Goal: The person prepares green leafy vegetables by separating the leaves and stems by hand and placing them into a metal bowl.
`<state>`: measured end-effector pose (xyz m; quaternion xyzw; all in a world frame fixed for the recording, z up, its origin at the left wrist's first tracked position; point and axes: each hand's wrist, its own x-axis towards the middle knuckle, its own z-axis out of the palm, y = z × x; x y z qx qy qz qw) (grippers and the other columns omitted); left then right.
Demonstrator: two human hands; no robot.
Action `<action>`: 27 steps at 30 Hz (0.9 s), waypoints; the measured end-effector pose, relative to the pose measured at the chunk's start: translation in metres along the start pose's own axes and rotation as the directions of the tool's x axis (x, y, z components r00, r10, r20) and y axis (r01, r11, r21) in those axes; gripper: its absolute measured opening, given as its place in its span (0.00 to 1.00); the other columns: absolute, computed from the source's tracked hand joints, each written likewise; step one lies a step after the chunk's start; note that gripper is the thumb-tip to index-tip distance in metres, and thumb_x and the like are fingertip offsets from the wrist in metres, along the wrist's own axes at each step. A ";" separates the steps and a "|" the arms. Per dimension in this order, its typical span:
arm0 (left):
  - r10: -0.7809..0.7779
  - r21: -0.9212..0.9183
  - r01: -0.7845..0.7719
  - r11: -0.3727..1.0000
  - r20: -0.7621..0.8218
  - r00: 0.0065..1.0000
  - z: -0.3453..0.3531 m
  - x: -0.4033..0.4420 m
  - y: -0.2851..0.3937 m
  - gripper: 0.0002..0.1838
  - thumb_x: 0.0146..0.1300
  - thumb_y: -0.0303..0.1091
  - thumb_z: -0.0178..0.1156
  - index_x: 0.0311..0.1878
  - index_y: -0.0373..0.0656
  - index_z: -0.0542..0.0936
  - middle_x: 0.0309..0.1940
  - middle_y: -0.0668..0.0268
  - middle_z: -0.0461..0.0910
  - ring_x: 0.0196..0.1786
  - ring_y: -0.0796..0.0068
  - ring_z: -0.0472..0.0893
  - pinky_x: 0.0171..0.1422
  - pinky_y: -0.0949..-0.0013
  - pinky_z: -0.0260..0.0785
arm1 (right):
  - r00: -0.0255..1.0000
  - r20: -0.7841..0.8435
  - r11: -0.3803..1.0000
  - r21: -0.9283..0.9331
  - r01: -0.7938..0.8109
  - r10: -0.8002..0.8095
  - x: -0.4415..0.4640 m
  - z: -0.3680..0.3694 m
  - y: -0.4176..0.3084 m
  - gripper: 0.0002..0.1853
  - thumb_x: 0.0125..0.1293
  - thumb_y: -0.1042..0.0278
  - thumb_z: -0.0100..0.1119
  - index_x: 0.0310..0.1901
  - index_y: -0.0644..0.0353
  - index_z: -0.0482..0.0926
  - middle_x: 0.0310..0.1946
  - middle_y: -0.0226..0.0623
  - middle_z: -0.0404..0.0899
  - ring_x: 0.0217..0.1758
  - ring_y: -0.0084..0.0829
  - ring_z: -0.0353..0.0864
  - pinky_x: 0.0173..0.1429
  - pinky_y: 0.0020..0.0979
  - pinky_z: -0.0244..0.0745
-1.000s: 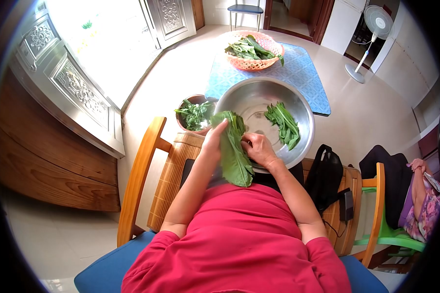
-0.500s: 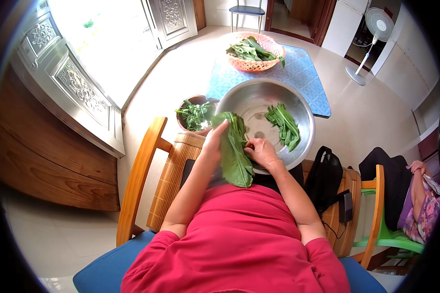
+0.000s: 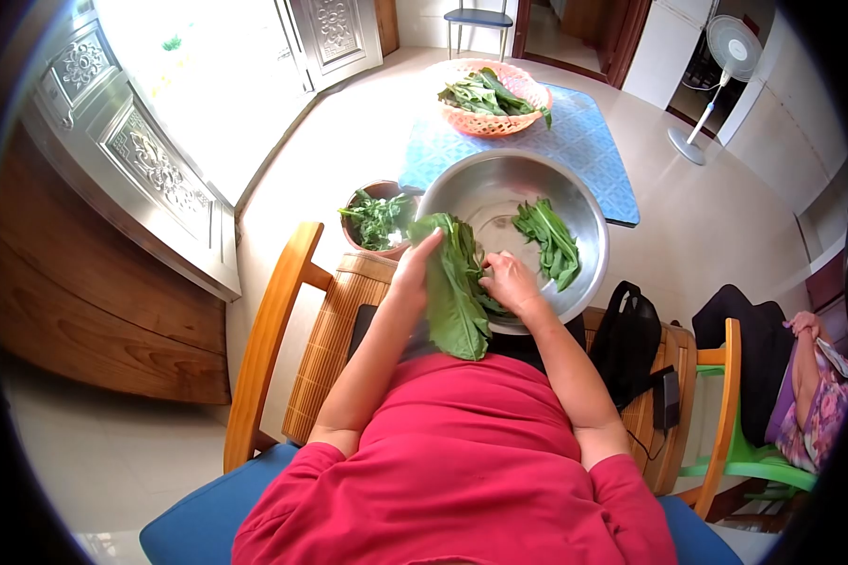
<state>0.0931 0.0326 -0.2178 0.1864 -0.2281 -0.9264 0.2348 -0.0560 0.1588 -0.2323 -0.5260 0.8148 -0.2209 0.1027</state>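
A bunch of long leafy greens [image 3: 456, 306] hangs from my left hand [image 3: 417, 264], whose fingers are closed around its upper part. My right hand [image 3: 511, 283] is closed in a pinch on a green leaf at the bunch's right side, over the near part of the steel basin [image 3: 589, 207]. Part of that leaf shows beneath the hand; the fingertips' exact hold is partly hidden. Inside the basin, to the right, lies a small pile of leafy greens [image 3: 548, 243], apart from both hands.
A pink woven basket [image 3: 485, 125] of greens stands on the blue-patterned table [image 3: 584, 141]. Left of the basin is a brown bucket [image 3: 353, 231] with green trimmings. A black bag [image 3: 624, 334] lies at my right. Another person's hand [image 3: 804, 325] rests at far right.
My right hand has shifted slightly right, away from the bunch, and a leaf now shows below it. My left hand and its bunch stay almost where they were.
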 end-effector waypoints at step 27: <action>0.016 0.050 -0.014 0.999 -0.043 0.999 -0.004 0.006 -0.002 0.16 0.68 0.38 0.59 0.55 0.40 0.76 0.46 0.61 0.82 0.46 0.65 0.82 0.53 0.60 0.76 | 0.937 -0.271 0.612 0.786 0.082 0.222 0.012 0.004 0.006 0.10 0.66 0.71 0.59 0.47 0.60 0.84 0.28 0.29 0.82 0.26 0.18 0.77 0.34 0.22 0.75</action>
